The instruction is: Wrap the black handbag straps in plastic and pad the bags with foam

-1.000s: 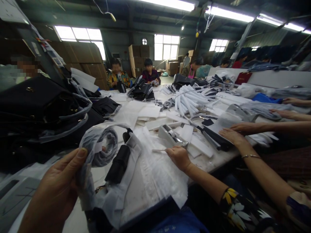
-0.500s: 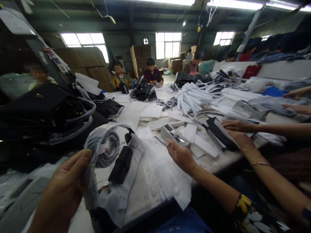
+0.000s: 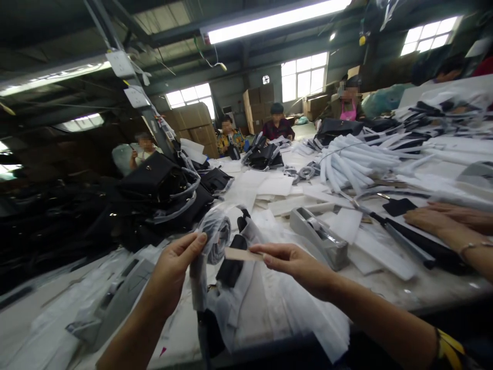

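Mid-frame, the left hand (image 3: 173, 272) pinched a wrapped coil (image 3: 216, 237), the right hand (image 3: 298, 264) a tape strip (image 3: 242, 254) just beside it, wanting careful alignment.

left hand (image 3: 172, 271) pinching, right hand (image 3: 298, 264) pinching, raised

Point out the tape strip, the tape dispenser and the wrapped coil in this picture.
tape strip (image 3: 242, 254): head view, middle of the strip.
tape dispenser (image 3: 316, 240): head view, its grey side wall.
wrapped coil (image 3: 219, 234): head view, the plastic-covered roll.
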The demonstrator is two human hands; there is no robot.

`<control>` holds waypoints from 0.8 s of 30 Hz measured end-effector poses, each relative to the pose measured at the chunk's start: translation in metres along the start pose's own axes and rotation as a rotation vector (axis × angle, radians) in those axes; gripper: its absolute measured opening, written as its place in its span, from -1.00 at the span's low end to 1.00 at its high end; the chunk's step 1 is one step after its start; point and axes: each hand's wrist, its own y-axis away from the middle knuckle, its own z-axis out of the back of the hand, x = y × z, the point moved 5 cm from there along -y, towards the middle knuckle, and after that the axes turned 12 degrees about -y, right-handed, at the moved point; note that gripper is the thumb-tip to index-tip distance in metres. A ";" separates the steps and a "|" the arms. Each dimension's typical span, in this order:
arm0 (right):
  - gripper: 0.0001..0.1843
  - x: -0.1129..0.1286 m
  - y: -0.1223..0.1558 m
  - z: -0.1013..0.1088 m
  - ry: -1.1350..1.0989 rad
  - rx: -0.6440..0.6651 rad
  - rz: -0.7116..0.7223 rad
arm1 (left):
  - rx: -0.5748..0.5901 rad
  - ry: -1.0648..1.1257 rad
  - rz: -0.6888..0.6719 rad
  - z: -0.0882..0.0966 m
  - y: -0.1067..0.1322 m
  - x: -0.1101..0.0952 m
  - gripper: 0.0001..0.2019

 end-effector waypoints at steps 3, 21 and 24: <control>-0.49 0.006 -0.006 -0.007 0.014 -0.026 0.009 | 0.013 -0.034 -0.023 -0.001 0.003 -0.003 -0.62; -0.65 0.017 -0.032 -0.001 0.082 -0.184 0.061 | 0.001 -0.194 -0.094 -0.011 0.018 -0.023 -0.58; -0.61 0.022 -0.046 -0.019 0.037 -0.145 0.115 | 0.019 -0.228 -0.118 -0.017 0.021 -0.028 -0.59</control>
